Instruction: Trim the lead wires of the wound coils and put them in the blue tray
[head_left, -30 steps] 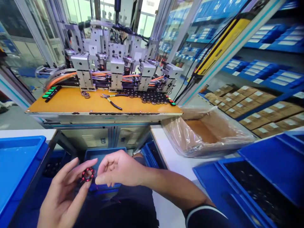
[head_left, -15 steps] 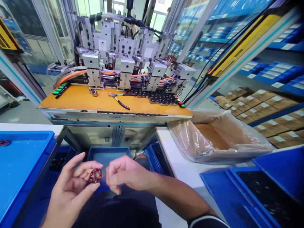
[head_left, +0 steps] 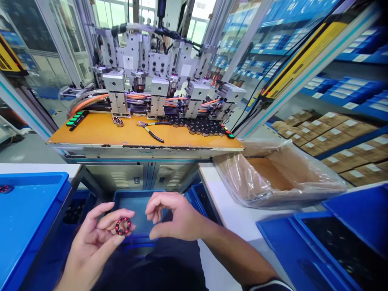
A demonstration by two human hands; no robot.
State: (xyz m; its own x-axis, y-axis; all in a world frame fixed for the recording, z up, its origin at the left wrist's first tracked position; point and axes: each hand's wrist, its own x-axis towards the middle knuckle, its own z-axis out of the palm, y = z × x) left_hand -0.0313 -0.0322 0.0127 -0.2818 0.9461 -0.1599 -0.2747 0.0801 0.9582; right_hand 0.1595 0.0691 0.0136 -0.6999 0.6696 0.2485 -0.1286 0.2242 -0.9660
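My left hand [head_left: 93, 242] pinches a small black ring with red beads [head_left: 123, 226] between thumb and fingertips, low in the middle of the view. My right hand [head_left: 176, 216] hovers just to the right of the ring, apart from it, fingers curled loosely and spread, holding nothing. Both hands are over my lap, above a blue bin [head_left: 133, 202] under the bench.
An orange-topped machine bench [head_left: 100, 133] stands ahead with pliers [head_left: 150, 130], black parts [head_left: 200, 126] and metal rings [head_left: 117, 121]. A blue tray [head_left: 27, 214] lies at left, a bag-lined carton [head_left: 273, 169] at right, blue bins [head_left: 333, 238] at lower right.
My right hand has drawn away from the ring to the right and loosened its fingers. My left hand keeps the ring and has shifted slightly.
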